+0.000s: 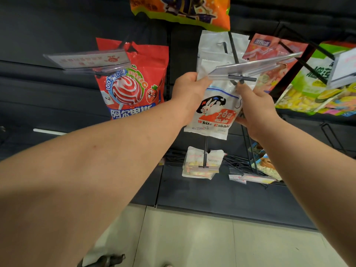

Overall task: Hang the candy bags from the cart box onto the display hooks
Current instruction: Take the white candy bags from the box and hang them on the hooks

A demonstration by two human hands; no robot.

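At the front of a black display hook (234, 53), under its clear price-label holder (250, 68), both arms reach forward and up, almost straight. Left hand (187, 93) grips the upper left corner of a White Rabbit candy bag (213, 110), thumb on the front. Right hand (256, 108) grasps the bag's right edge, its fingers behind the bag. More white bags (215, 49) hang behind on the same hook. A red lollipop bag (133, 83) hangs to the left.
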